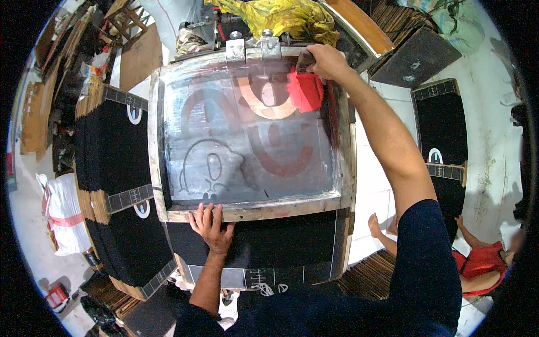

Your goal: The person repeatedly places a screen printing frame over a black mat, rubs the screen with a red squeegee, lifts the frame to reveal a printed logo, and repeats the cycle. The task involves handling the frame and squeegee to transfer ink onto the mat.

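My right hand (327, 64), fingers closed, grips a dark scraper (304, 60) at the upper right of a screen printing frame (252, 212). A bright red patch of ink (306, 92) lies on the screen just below it. The translucent mesh (224, 168) shows curved outlines, faded red and blue shapes and a pale crescent. My left hand (210, 227) rests on the frame's near edge with fingers spread. Metal clamps (236, 49) hold the frame's far edge. A black board (281, 241) with a marked strip shows beneath the near side.
Stacks of black boards stand left (112, 146) and right (441, 123). Yellow crumpled plastic (281, 19) lies behind the frame. A person in red (480, 264) is on the floor at lower right. A white sack (66, 213) sits at far left, stacked brown sheets (365, 269) below right.
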`<act>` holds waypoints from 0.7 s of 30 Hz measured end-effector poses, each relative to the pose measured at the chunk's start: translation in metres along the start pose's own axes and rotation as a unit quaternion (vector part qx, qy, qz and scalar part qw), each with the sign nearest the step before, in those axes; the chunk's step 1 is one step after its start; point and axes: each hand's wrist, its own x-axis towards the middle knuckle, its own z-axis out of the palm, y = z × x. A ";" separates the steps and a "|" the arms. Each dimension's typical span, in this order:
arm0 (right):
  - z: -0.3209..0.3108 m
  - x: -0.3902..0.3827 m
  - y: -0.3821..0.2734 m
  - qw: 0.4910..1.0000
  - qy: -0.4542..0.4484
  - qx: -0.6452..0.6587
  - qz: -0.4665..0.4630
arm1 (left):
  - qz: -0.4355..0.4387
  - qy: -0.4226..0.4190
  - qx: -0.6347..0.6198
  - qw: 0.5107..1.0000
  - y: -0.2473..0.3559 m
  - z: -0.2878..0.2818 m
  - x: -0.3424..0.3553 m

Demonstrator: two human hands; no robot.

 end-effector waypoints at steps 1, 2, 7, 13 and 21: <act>0.000 -0.002 -0.001 1.000 0.004 -0.011 0.012 | 0.017 0.020 -0.006 1.000 -0.003 0.001 -0.001; 0.001 -0.004 0.000 0.999 0.031 -0.018 0.011 | 0.020 0.017 0.007 1.000 -0.004 0.002 -0.003; 0.022 -0.005 -0.004 0.988 0.151 -0.034 -0.006 | 0.020 0.000 0.020 1.000 -0.006 0.000 -0.005; 0.024 -0.082 -0.022 0.991 0.119 -0.018 -0.059 | 0.022 -0.001 0.011 1.000 -0.005 0.000 -0.002; 0.029 -0.014 -0.004 0.976 0.207 -0.058 -0.044 | 0.020 -0.001 0.018 1.000 -0.004 -0.001 -0.002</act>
